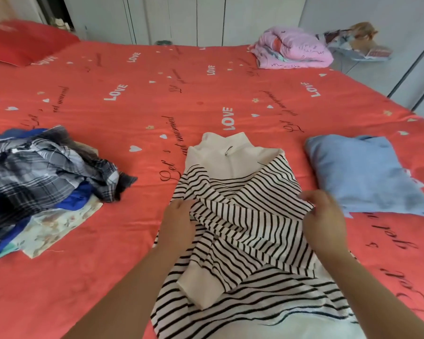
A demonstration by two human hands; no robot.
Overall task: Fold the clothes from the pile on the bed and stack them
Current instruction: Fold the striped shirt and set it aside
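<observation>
The left hand (pixel 179 221) has its fingers curled into the left edge of the striped top (pixel 242 241), gripping a fold of cloth about halfway down the body. The right hand (pixel 326 216) is at the opposite edge, at 3 o'clock from the left. It is blurred, but its thumb and fingers seem to pinch the fabric there.

The top lies front up on the red bedsheet (pixel 137 113) in the near middle of the view, with its cream zip collar (pixel 230 145) pointing to 12 o'clock. Both sleeves are laid across the chest, and one cream cuff (pixel 201 287) ends toward 7 o'clock.

At 9 o'clock from the top, well apart from it, is the pile of unfolded clothes (pixel 42 172), with plaid, blue and floral pieces jumbled together. At 2 o'clock, just beside the right hand, is a folded light blue garment (pixel 367 174).

Far off at 1 o'clock a pink quilt (pixel 291 47) lies bundled near the bed's far edge. A red pillow (pixel 22 40) is at 11 o'clock.
</observation>
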